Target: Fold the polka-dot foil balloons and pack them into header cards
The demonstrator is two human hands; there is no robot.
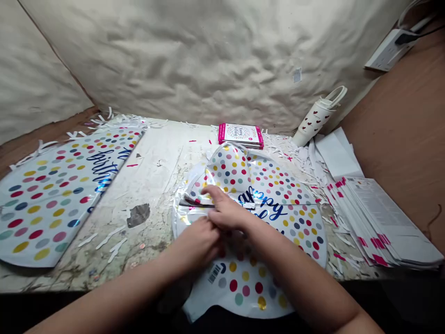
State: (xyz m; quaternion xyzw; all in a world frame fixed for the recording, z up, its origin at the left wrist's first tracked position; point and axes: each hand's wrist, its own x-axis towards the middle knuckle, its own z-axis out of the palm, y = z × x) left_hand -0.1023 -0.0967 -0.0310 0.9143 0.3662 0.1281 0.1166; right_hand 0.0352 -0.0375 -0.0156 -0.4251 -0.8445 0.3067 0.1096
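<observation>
Center to lower center of frame: we are handling polka-dot foil balloon point(302, 227), upper part lying folded over. Right hand point(224, 211) extending index finger across fold, meeting left hand point(201, 239), fingers curling; we are not managing to tell whether either is clamping foil. Left of frame: second balloon point(52, 204) lying flat. Right: printed cards point(389, 218) lying stacked.

A packing workshop, it seems: polka-dot foil balloons point(294, 213) at five and nine o'clock, stacked printed cards point(392, 204) between three and four, paper offcuts point(88, 240) littering a worn workbench point(158, 148), paper-covered wall point(208, 60) at twelve.
</observation>
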